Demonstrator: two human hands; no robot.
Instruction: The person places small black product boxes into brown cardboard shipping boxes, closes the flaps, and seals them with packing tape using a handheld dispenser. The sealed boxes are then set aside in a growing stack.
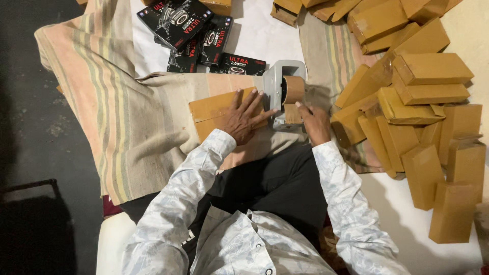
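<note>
**Taping station: one brown box under the hand, big pile to the right**

Flat brown cardboard box [220, 113] sits on the striped cloth [127, 122], just left of the grey tape dispenser [283, 86]. Left hand [243, 119] lies on it palm down, fingers spread wide, pressing rather than gripping; fingertips reach the dispenser's edge.

Right hand [313, 122] is at the dispenser's front, just below the brown tape roll [293, 89]. Fingers pinched on a short strip of brown tape [292, 114] coming off the roll. Strip is between the dispenser and the hand; can't tell if it's cut free yet or touching the box.

Progress, judged from the layout:
- Box under the left hand looks folded shut; no fresh tape visible across it, so sealing of this one reads as not yet done.
- Pile of brown boxes [417, 112] on the right, many, loosely heaped, some overlapping, extending toward the top edge. Look finished, but seams too small to confirm.
- Black printed retail boxes [191, 33] stacked at the top, beyond the cloth, well apart from both hands. Likely the stock left to go.

Person sits cross-legged, patterned light shirt sleeves in view, dark floor [25, 102] off to the left.
</note>
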